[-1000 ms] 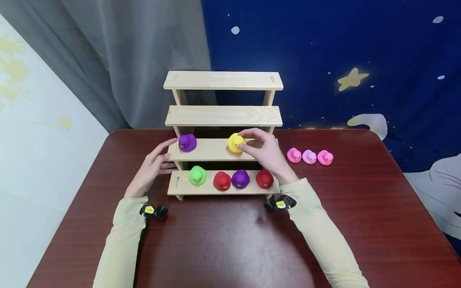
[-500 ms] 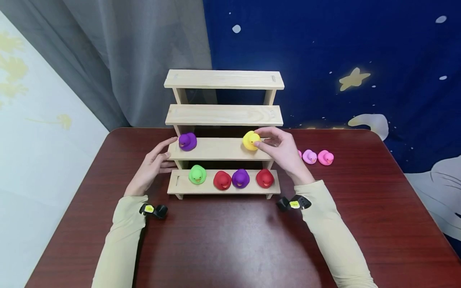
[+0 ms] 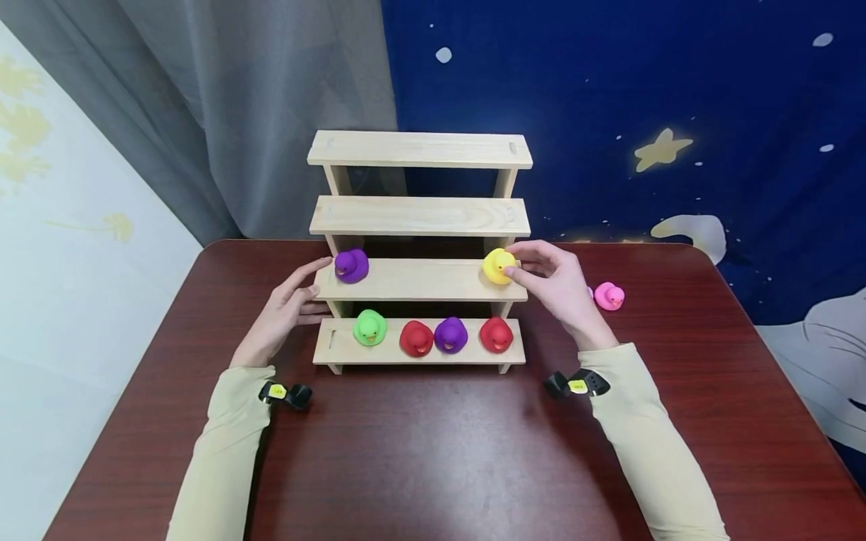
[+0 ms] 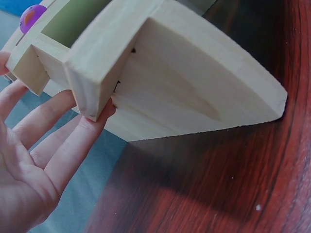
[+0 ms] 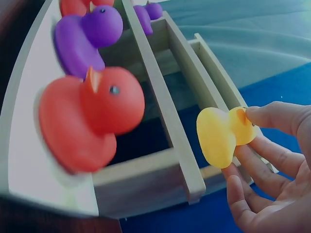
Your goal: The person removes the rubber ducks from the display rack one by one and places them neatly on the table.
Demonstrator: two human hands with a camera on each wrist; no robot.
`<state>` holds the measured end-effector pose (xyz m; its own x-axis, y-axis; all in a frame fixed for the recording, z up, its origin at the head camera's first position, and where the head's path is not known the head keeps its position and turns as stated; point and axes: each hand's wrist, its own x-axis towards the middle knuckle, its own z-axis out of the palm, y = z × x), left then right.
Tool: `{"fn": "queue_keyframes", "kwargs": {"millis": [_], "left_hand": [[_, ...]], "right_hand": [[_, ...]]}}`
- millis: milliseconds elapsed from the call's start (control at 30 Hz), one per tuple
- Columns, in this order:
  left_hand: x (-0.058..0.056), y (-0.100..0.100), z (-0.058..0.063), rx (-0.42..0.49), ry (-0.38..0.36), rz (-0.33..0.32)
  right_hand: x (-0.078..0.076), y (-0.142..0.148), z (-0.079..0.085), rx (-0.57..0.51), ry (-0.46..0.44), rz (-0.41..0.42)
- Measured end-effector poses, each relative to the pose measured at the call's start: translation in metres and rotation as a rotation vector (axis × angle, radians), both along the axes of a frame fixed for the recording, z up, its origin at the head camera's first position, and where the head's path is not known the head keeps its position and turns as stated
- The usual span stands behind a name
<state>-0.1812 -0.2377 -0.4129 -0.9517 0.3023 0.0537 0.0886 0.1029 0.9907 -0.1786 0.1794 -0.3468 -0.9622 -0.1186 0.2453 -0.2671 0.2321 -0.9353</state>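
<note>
My right hand (image 3: 556,285) pinches a yellow toy duck (image 3: 498,267) between thumb and fingertips, at the right end of the second step from the bottom of a wooden tiered shelf (image 3: 419,280). In the right wrist view the yellow duck (image 5: 216,138) has its head by the thumb. My left hand (image 3: 276,315), fingers mostly straight, touches the shelf's left end; in the left wrist view its fingertips (image 4: 90,124) lie against the wood. A purple duck (image 3: 352,266) sits at the left end of the same step.
On the bottom step stand a green duck (image 3: 370,328), a red duck (image 3: 416,339), a purple duck (image 3: 451,335) and another red duck (image 3: 497,335). A pink duck (image 3: 610,296) is on the dark red table (image 3: 676,391) at the right. Curtains (image 3: 609,113) hang behind.
My right hand has slid right along the step with the yellow duck, from right of the middle to the right end, and now hides some of the small ducks. The left hand stays put.
</note>
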Motion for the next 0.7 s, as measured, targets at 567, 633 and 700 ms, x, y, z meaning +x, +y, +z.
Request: {"fn": "queue_keyframes", "kwargs": {"millis": [567, 633, 700], "left_hand": [[-0.002, -0.001, 0.001, -0.009, -0.009, -0.006], [-0.002, -0.002, 0.001, -0.009, -0.012, -0.006], [-0.002, -0.002, 0.001, -0.006, -0.014, -0.007]], "right_hand": [[0.005, 0.033, -0.007, 0.018, 0.008, -0.089], [0.006, 0.037, -0.008, 0.026, 0.005, -0.099], [0.006, 0.04, -0.009, 0.022, 0.002, -0.103]]}}
